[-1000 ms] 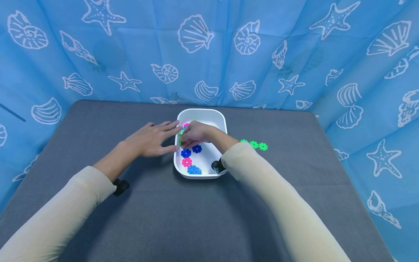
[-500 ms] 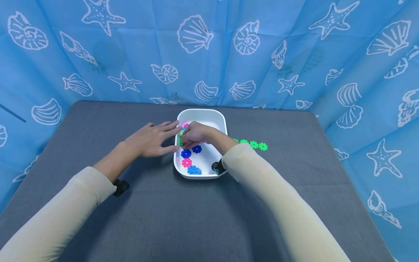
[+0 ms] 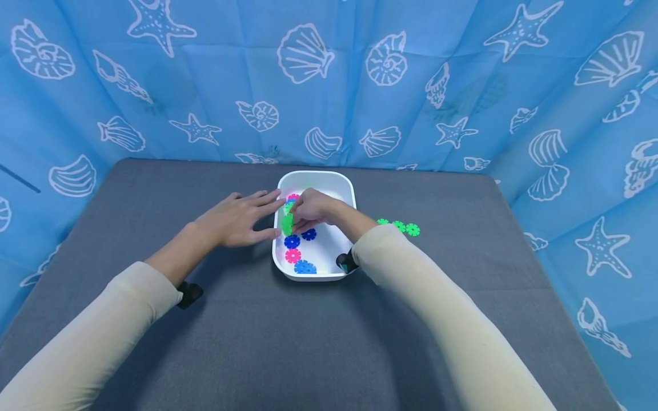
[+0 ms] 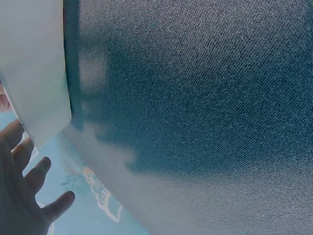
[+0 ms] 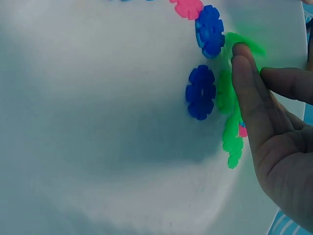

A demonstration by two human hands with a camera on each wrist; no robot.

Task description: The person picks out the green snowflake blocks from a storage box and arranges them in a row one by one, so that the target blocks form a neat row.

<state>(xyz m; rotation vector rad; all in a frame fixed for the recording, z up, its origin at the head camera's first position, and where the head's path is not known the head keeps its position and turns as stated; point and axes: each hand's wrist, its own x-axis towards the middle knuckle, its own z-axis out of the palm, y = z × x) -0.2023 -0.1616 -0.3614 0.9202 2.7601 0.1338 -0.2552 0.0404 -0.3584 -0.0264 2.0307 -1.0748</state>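
Observation:
A white plastic tray (image 3: 331, 262) holds several flower-shaped plastic discs along its left side. My right hand (image 3: 312, 206) reaches into it and pinches a green disc (image 5: 249, 44) between thumb and fingers; that disc is blurred in the right wrist view. Other green discs (image 5: 232, 139) lie overlapping below the fingertips. Close by are dark blue discs (image 5: 201, 92) and a pink disc (image 5: 188, 7). My left hand (image 3: 239, 220) has its fingers spread, fingertips right at the tray's left rim, and holds nothing.
A row of green discs (image 3: 399, 226) lies on the grey cloth-covered table (image 3: 308, 342), right of the tray and partly hidden by the right sleeve. Light blue discs (image 3: 305, 266) sit at the tray's near end. A blue shell-patterned curtain (image 3: 349, 85) hangs behind the table.
My right hand has shifted slightly right inside the tray, with more of the green discs showing beside its fingers. My left hand has stayed in place.

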